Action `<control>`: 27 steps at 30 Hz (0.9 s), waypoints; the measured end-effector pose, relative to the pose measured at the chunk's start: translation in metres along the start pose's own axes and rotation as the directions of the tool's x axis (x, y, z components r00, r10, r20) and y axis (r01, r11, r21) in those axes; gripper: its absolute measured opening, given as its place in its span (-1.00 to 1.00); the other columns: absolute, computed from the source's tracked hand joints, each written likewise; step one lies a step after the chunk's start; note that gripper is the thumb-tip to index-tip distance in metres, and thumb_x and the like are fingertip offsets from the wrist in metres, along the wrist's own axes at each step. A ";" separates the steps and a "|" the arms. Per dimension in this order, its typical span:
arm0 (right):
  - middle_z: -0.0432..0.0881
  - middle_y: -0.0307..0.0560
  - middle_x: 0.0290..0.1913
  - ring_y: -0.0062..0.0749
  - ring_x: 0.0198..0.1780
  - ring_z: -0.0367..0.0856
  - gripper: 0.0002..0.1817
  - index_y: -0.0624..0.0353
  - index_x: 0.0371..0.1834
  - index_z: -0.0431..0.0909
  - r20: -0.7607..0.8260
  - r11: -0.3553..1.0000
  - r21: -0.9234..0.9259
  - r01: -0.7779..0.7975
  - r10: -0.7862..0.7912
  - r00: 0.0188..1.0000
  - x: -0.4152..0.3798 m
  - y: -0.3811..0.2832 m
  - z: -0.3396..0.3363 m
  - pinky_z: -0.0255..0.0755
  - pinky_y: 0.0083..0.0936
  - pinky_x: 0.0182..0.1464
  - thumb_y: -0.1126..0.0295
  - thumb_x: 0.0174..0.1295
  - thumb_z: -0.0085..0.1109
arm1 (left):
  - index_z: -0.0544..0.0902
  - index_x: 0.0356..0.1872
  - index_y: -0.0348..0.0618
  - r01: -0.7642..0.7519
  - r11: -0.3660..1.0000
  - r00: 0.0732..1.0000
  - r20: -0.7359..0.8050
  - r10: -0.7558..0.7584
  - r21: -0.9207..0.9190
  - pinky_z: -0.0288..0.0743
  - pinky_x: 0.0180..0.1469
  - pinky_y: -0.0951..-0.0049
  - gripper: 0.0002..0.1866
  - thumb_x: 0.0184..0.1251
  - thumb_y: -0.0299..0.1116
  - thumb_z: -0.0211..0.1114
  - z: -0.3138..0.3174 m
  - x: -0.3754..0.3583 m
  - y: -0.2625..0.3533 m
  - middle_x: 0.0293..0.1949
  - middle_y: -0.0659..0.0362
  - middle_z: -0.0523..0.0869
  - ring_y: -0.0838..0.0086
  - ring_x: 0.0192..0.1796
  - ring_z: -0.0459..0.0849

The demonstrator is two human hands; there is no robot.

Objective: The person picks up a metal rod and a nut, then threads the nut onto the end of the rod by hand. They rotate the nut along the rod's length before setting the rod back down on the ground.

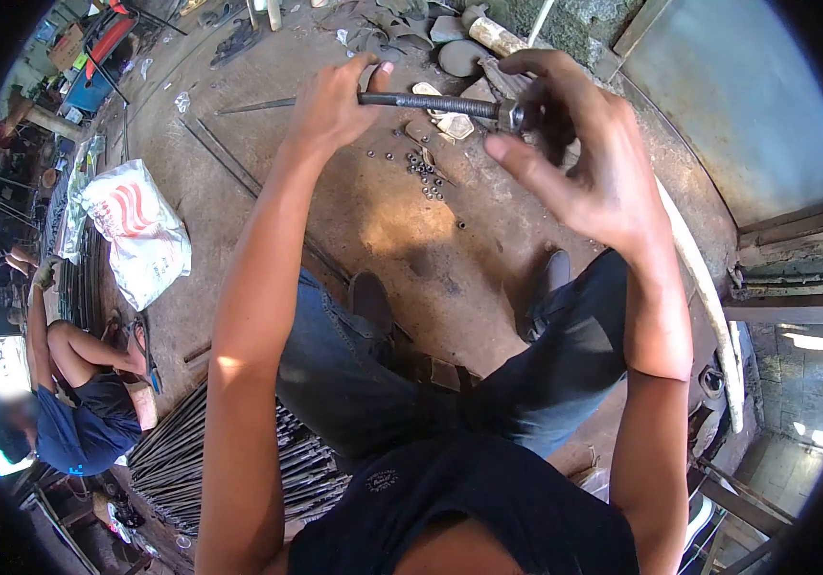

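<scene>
My left hand [330,113] is closed around a dark metal rod [431,103], held level above the floor. The rod's left end tapers to a point, and the part to the right of my hand is threaded. A hex nut [510,116] sits at the threaded right end. My right hand [589,158] is around that end with thumb and forefinger spread apart, clear of the nut. Its other fingers are curled in shadow behind, and whether they touch the rod is hard to see. Several loose nuts [423,171] lie on the floor below the rod.
A white sack [138,230] stands on the left. A bundle of long dark rods [182,460] lies at lower left, beside a seated person [86,422]. Two thin bars [229,163] rest on the floor. Flat scraps [459,59] lie ahead, near a grey metal panel [737,105].
</scene>
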State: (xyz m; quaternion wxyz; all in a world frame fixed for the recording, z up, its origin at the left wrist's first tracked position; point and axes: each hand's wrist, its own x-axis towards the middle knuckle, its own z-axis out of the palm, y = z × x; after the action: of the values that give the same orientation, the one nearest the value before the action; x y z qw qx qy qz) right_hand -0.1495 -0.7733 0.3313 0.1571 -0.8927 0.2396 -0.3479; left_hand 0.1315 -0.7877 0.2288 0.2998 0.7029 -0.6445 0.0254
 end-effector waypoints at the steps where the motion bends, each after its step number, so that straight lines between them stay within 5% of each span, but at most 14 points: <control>1: 0.61 0.10 -0.48 -0.03 -0.47 0.62 -0.68 0.27 -0.13 0.63 -0.090 0.989 0.083 0.121 -0.114 0.989 0.001 0.001 0.002 0.47 -0.24 -0.37 0.28 0.21 0.47 | 0.72 0.09 -0.20 -0.001 1.000 1.000 0.000 0.001 0.002 0.65 -0.03 -0.06 -0.49 0.52 0.07 0.17 0.001 0.001 -0.001 -0.32 -0.22 0.79 -0.17 -0.19 0.79; 3: 0.64 0.11 -0.41 0.01 -0.40 0.65 -0.68 0.26 -0.07 0.61 -0.097 0.979 -0.002 0.202 -0.201 0.975 -0.002 0.005 0.001 0.50 -0.22 -0.33 0.36 0.18 0.45 | 0.72 0.10 -0.21 0.004 1.000 1.000 -0.008 -0.004 0.005 0.64 -0.01 -0.05 -0.48 0.52 0.07 0.17 0.002 0.000 -0.003 -0.30 -0.22 0.79 -0.16 -0.16 0.79; 5: 0.63 -0.03 -0.37 -0.31 -0.44 0.61 -0.62 0.28 0.02 0.61 0.104 0.983 -0.131 -0.128 0.142 0.984 -0.007 0.001 -0.005 0.50 -0.40 -0.32 0.50 0.13 0.46 | 0.72 0.10 -0.20 -0.012 1.000 1.000 -0.010 0.012 -0.006 0.63 0.00 -0.05 -0.48 0.52 0.07 0.17 0.005 0.000 -0.008 -0.29 -0.23 0.79 -0.17 -0.15 0.79; 6: 0.63 -0.03 -0.37 -0.31 -0.44 0.61 -0.62 0.28 0.02 0.61 0.101 0.982 -0.133 -0.131 0.145 0.984 -0.005 0.000 -0.004 0.50 -0.40 -0.32 0.50 0.13 0.46 | 0.72 0.10 -0.20 -0.028 0.999 0.999 -0.017 0.027 -0.016 0.63 0.00 -0.05 -0.48 0.52 0.07 0.17 0.006 0.001 -0.008 -0.28 -0.25 0.78 -0.18 -0.14 0.78; 8: 0.59 -0.02 -0.50 -0.28 -0.48 0.60 -0.71 0.31 -0.12 0.65 -0.117 0.981 0.037 0.189 -0.184 0.976 0.000 0.000 0.002 0.50 -0.37 -0.33 0.39 0.20 0.50 | 0.72 0.10 -0.19 -0.020 1.000 1.000 -0.018 0.020 -0.015 0.63 -0.01 -0.05 -0.49 0.52 0.07 0.17 0.007 0.003 -0.008 -0.27 -0.25 0.78 -0.19 -0.15 0.78; 9: 0.59 -0.02 -0.50 -0.28 -0.48 0.60 -0.71 0.31 -0.12 0.65 -0.119 0.981 0.039 0.189 -0.183 0.976 -0.001 0.002 0.003 0.50 -0.37 -0.33 0.39 0.20 0.50 | 0.72 0.09 -0.19 -0.010 1.000 1.000 -0.019 0.010 -0.012 0.62 -0.02 -0.05 -0.50 0.52 0.06 0.17 0.006 0.002 -0.008 -0.27 -0.26 0.78 -0.19 -0.15 0.77; 11: 0.63 0.15 -0.46 0.12 -0.41 0.67 -0.64 0.32 -0.18 0.64 -0.062 0.986 -0.134 0.100 -0.109 0.992 -0.006 0.005 0.005 0.54 -0.14 -0.31 0.22 0.22 0.48 | 0.72 0.08 -0.19 -0.029 1.000 0.999 -0.029 0.028 -0.012 0.62 -0.03 -0.05 -0.51 0.53 0.05 0.17 0.005 0.001 -0.008 -0.28 -0.26 0.77 -0.19 -0.16 0.77; 15: 0.63 0.15 -0.45 0.13 -0.41 0.67 -0.68 0.31 -0.15 0.63 0.060 0.979 -0.182 -0.089 0.102 0.993 -0.005 -0.001 0.002 0.53 -0.13 -0.31 0.28 0.23 0.46 | 0.73 0.04 -0.20 -0.023 1.000 1.000 -0.004 0.023 -0.016 0.62 -0.08 -0.05 -0.53 0.53 0.03 0.17 0.002 0.001 -0.002 -0.32 -0.25 0.77 -0.18 -0.20 0.78; 17: 0.62 0.14 -0.48 0.13 -0.41 0.68 -0.70 0.31 -0.14 0.62 -0.126 0.976 -0.029 0.215 -0.217 0.968 -0.003 0.008 0.010 0.54 -0.12 -0.30 0.32 0.22 0.45 | 0.73 0.04 -0.20 -0.016 0.999 1.000 -0.006 0.016 -0.027 0.62 -0.08 -0.06 -0.54 0.53 0.02 0.17 0.000 -0.001 0.000 -0.33 -0.24 0.77 -0.18 -0.21 0.78; 21: 0.61 0.11 -0.50 0.12 -0.45 0.66 -0.73 0.29 -0.16 0.62 0.041 0.998 -0.052 -0.031 0.034 0.999 -0.003 -0.004 -0.002 0.54 -0.15 -0.31 0.37 0.20 0.44 | 0.73 0.04 -0.20 -0.042 0.999 0.999 0.011 0.042 -0.025 0.63 -0.09 -0.07 -0.53 0.54 0.03 0.16 0.004 -0.001 -0.004 -0.35 -0.24 0.77 -0.19 -0.23 0.78; 25: 0.62 0.13 -0.47 0.11 -0.44 0.65 -0.69 0.29 -0.14 0.61 -0.113 0.979 -0.029 0.201 -0.203 0.973 -0.005 0.011 0.009 0.51 -0.17 -0.34 0.30 0.22 0.43 | 0.73 0.06 -0.20 -0.026 0.999 1.000 0.010 0.026 -0.031 0.64 -0.08 -0.07 -0.52 0.55 0.03 0.15 0.004 -0.001 -0.004 -0.34 -0.26 0.77 -0.19 -0.22 0.78; 27: 0.65 0.16 -0.40 0.11 -0.38 0.67 -0.67 0.29 -0.11 0.60 0.145 0.987 -0.137 -0.082 0.102 0.984 -0.005 0.007 0.001 0.51 -0.19 -0.33 0.28 0.23 0.42 | 0.72 0.07 -0.20 -0.013 1.000 1.000 0.023 0.013 -0.015 0.64 -0.06 -0.07 -0.51 0.55 0.04 0.14 0.004 -0.003 -0.002 -0.31 -0.26 0.77 -0.20 -0.20 0.77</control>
State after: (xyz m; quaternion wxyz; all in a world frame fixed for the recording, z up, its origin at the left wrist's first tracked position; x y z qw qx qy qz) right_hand -0.1544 -0.7769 0.3249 0.1319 -0.9129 0.2902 -0.2551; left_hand 0.1317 -0.7868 0.2232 0.2972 0.6967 -0.6527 0.0143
